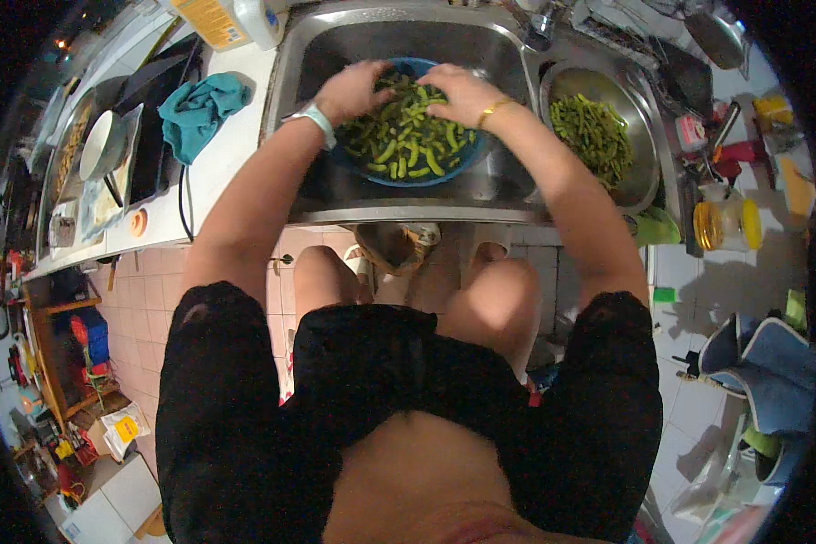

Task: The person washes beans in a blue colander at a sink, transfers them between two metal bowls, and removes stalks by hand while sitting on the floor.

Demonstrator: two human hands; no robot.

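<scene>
Cut green vegetable pieces, apparently green beans [415,146], fill a round blue basin [408,182] in the large steel sink bowl [510,180]. At the basin's far left, my left hand [355,92] reaches over the rim, thumb and fingers apart above the pieces. Across from it, my right hand [464,94] rests at the far right side, its thumb and fingers spread over the beans. Neither hand plainly grips a piece, though some fingertips are hard to make out. More cut beans [591,139] lie in the smaller sink bowl [642,183] to the right.
Left of the sink, a teal cloth [204,109] lies crumpled on the white counter [228,180], near a white-bodied pan [102,146]. Bottles [255,24] stand at the back left. The tap [538,30] rises behind the sink; a yellow-lidded jar [727,224] is at the right.
</scene>
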